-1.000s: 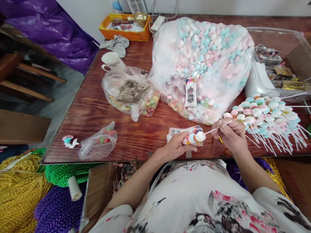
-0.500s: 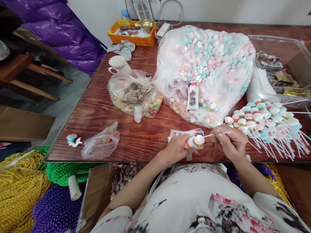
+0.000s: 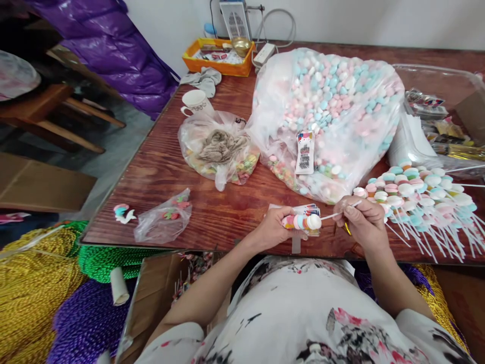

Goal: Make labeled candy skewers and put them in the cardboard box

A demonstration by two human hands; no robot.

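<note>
My left hand (image 3: 275, 228) is closed around a short row of pastel candy discs (image 3: 303, 221) at the near table edge. A thin white stick (image 3: 336, 213) runs from those discs into my right hand (image 3: 361, 221), which pinches it. Under both hands lies a small printed card packet (image 3: 307, 208). To the right of my right hand spreads a heap of finished candy sticks (image 3: 417, 189). Behind my hands sits a big clear bag of pink, blue and white candy discs (image 3: 333, 108).
A smaller bag with mixed candies and a crumpled wrapper (image 3: 220, 151), a white mug (image 3: 196, 101), an orange tray (image 3: 217, 54) and a tiny bag (image 3: 164, 220) lie on the wooden table (image 3: 151, 167). Clear tubs with packets (image 3: 439, 114) stand at right. Gold, green and purple cord rolls (image 3: 45, 298) fill the floor left.
The view has shifted slightly, so everything sits further right and lower. My hands keep the same hold, with the stick pushed a little further into the candy row.
</note>
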